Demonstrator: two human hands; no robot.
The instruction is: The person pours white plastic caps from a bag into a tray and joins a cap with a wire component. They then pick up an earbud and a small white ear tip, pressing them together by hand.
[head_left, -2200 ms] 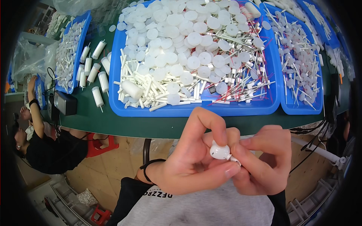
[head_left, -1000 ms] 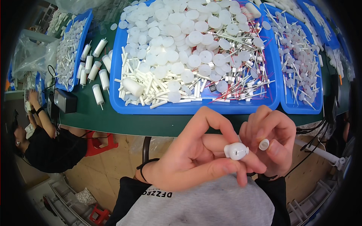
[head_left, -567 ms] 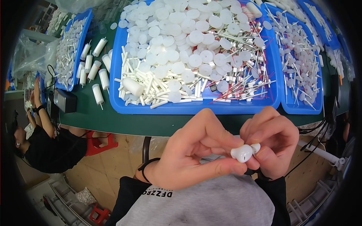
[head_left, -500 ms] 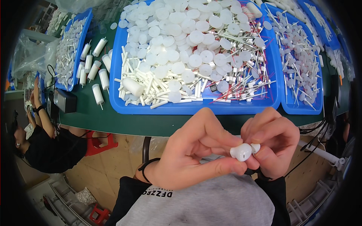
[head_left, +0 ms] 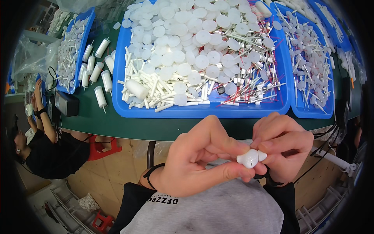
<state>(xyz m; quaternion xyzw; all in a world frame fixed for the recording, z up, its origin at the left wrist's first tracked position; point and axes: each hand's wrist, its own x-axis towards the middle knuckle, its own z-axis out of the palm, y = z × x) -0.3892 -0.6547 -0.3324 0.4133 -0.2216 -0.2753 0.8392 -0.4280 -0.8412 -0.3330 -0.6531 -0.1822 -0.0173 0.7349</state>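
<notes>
Just past the table's front edge, in front of my body, I hold a glossy white wireless earbud (head_left: 247, 159). My left hand (head_left: 194, 160) is closed, pinching it between thumb and fingertips. My right hand (head_left: 290, 146) is closed too, its fingertips and thumb at a small white ear tip (head_left: 262, 156). The tip lies against the right end of the earbud; whether it is fully seated cannot be seen. Part of the earbud's body is hidden behind my left fingers.
A big blue tray (head_left: 167, 112) holds pale discs, white tubes and thin metal pieces with red wires. Another blue tray (head_left: 311, 114) stands at right, one more at left. White cylinders (head_left: 100, 97) lie on the green table (head_left: 128, 126). A person (head_left: 46, 152) sits at far left.
My right hand has shifted slightly right, its fingers now straighter over the ear tip. The tip has turned and sits more in line with the earbud. My left hand keeps its grip.
</notes>
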